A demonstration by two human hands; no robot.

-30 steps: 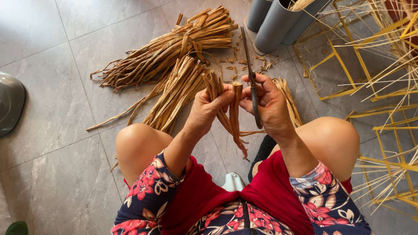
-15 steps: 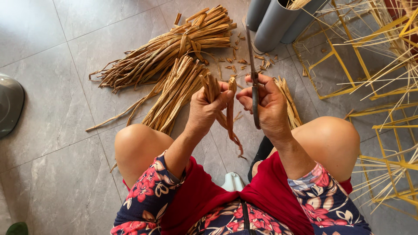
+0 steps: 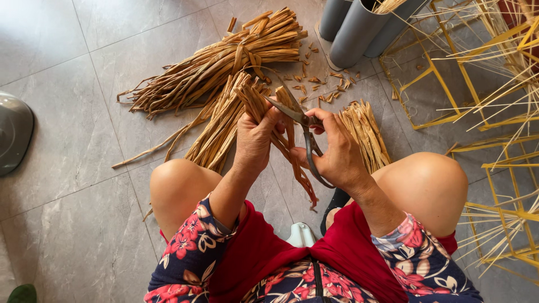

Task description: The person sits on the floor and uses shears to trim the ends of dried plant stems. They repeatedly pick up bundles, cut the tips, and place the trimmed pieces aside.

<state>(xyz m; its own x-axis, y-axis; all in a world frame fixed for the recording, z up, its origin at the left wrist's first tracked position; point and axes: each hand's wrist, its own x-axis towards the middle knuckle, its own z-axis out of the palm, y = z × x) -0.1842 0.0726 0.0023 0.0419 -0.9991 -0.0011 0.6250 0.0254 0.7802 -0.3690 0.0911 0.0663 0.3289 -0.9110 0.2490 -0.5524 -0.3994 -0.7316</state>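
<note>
My left hand (image 3: 255, 140) grips a small bunch of dried brown plant strips (image 3: 292, 157), their upper ends sticking up past my fingers and the rest hanging down between my knees. My right hand (image 3: 337, 154) holds dark metal scissors (image 3: 303, 132) by the handles. The blades are parted and point up-left across the top of the strips, close to my left thumb.
Two bundles of the same dried strips (image 3: 224, 62) lie on the grey tiled floor ahead, with a shorter pale bundle (image 3: 365, 132) by my right knee. Cut scraps (image 3: 320, 84) are scattered near grey tubes (image 3: 353, 31). Yellow wire frames (image 3: 483, 84) stand at right. A grey object (image 3: 14, 132) sits at left.
The scissors, held upright beside the strips before, have swung down and left so the blades now lie across the strip tops. My left hand keeps its hold on the bunch.
</note>
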